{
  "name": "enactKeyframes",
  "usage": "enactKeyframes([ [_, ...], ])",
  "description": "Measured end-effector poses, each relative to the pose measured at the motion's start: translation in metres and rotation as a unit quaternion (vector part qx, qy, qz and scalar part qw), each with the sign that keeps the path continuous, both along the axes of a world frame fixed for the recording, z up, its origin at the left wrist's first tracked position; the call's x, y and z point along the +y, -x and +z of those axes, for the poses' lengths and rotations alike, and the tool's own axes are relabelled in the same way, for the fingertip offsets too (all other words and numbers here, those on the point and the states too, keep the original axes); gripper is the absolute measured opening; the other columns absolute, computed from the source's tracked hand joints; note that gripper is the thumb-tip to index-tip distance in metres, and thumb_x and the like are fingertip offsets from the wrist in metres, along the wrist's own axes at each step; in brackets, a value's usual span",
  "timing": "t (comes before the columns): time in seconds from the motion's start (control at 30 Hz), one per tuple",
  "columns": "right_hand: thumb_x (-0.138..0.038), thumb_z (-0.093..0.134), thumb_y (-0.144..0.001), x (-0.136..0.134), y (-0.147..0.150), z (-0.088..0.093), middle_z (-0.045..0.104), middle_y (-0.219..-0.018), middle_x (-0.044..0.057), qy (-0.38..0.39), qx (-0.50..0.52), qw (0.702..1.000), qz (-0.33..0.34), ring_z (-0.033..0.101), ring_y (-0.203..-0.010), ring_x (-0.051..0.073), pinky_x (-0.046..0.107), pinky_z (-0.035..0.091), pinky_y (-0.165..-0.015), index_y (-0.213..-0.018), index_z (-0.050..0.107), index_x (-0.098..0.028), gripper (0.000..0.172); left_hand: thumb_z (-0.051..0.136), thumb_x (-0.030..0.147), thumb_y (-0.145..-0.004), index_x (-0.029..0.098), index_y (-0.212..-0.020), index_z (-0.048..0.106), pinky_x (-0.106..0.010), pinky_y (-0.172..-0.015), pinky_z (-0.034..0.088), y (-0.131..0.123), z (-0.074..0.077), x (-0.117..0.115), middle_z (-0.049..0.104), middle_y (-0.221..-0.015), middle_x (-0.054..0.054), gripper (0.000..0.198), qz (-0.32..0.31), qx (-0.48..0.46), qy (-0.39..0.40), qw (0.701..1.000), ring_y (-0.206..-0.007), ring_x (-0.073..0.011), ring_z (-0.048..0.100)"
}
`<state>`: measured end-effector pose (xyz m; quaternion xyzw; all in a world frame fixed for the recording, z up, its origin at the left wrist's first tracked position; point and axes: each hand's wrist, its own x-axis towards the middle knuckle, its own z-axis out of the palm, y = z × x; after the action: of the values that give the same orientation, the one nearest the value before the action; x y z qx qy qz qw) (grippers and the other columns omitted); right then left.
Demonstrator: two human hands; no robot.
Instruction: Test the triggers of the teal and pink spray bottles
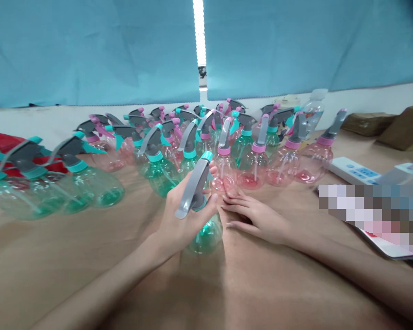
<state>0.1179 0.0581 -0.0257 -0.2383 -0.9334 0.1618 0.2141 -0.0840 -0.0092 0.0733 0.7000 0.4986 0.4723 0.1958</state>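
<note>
My left hand [175, 217] is wrapped around the neck of a green spray bottle [205, 238] with a grey trigger head and a teal nozzle. The bottle stands upright on the brown table. Close to its right side, my right hand [261, 219] lies low with fingers stretched out and holding nothing. Its fingertips are near the base of a pink spray bottle [223, 172]; whether they touch it I cannot tell. Behind my left hand stands another green spray bottle [161, 174], with a teal collar.
Several green and pink spray bottles crowd the back, with more green ones [106, 188] at left. At right are a white power strip [354, 170], a phone-like device [387, 245] partly blurred out, and cardboard boxes [404, 128]. A clear bottle [313, 112] stands by the wall.
</note>
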Motion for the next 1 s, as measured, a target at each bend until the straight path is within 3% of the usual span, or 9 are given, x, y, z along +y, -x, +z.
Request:
enactKeyframes([
  [0.17,-0.047,0.048,-0.098,-0.002,0.0,0.004,0.056,-0.141,0.012,-0.004,-0.006,1.0,-0.003,0.046,-0.135,0.029,0.053,0.036,-0.113,-0.135,0.056,-0.02,0.047,0.061,0.027,-0.082,0.024,-0.128,0.053,-0.03,-0.07,0.056,0.0,-0.001,-0.002,0.068,-0.1,-0.002,0.046,0.028,0.009,0.022,0.999,-0.072,-0.0137,0.062],
  [0.4,-0.047,0.048,-0.098,-0.003,0.0,0.004,0.058,-0.138,0.014,-0.01,-0.003,1.0,-0.008,0.048,-0.133,0.029,0.053,0.037,-0.112,-0.135,0.056,-0.017,0.048,0.068,0.034,-0.079,0.023,-0.106,0.06,-0.032,-0.072,0.056,0.005,-0.006,-0.001,0.063,-0.083,-0.001,0.03,0.048,0.025,0.018,0.998,-0.084,-0.0198,0.066],
  [0.63,-0.047,0.048,-0.098,-0.004,0.0,0.01,0.061,-0.134,0.014,-0.026,-0.003,1.0,-0.003,0.049,-0.132,0.028,0.049,0.038,-0.111,-0.13,0.06,-0.015,0.047,0.072,0.041,-0.077,0.023,-0.109,0.062,-0.034,-0.073,0.054,0.004,-0.002,-0.004,0.069,-0.098,-0.004,0.038,0.117,0.085,0.008,0.989,-0.086,-0.0217,0.066],
  [0.77,-0.046,0.048,-0.098,-0.003,0.0,0.009,0.062,-0.133,0.014,-0.038,0.001,0.999,-0.001,0.049,-0.132,0.028,0.048,0.039,-0.11,-0.129,0.06,-0.015,0.045,0.068,0.043,-0.078,0.022,-0.101,0.063,-0.036,-0.074,0.054,-0.001,0.004,-0.009,0.071,-0.103,-0.005,0.032,0.143,0.096,0.035,0.984,-0.089,-0.0243,0.067],
  [0.93,-0.044,0.048,-0.099,-0.003,0.001,0.009,0.062,-0.132,0.015,-0.066,-0.005,0.998,0.001,0.051,-0.129,0.027,0.046,0.039,-0.11,-0.127,0.061,-0.013,0.044,0.061,0.047,-0.08,0.023,-0.104,0.062,-0.047,-0.097,0.048,0.0,0.003,-0.02,0.069,-0.115,-0.008,0.034,0.117,0.104,0.047,0.987,-0.109,-0.0297,0.064],
  [1.0,-0.043,0.047,-0.099,-0.005,0.002,0.013,0.064,-0.129,0.015,-0.084,-0.021,0.996,-0.003,0.053,-0.125,0.028,0.044,0.041,-0.108,-0.124,0.062,-0.012,0.042,0.06,0.049,-0.081,0.022,-0.104,0.063,-0.049,-0.094,0.049,0.005,0.0,-0.025,0.07,-0.113,-0.009,0.035,0.119,0.131,0.068,0.982,-0.109,-0.032,0.064],
])
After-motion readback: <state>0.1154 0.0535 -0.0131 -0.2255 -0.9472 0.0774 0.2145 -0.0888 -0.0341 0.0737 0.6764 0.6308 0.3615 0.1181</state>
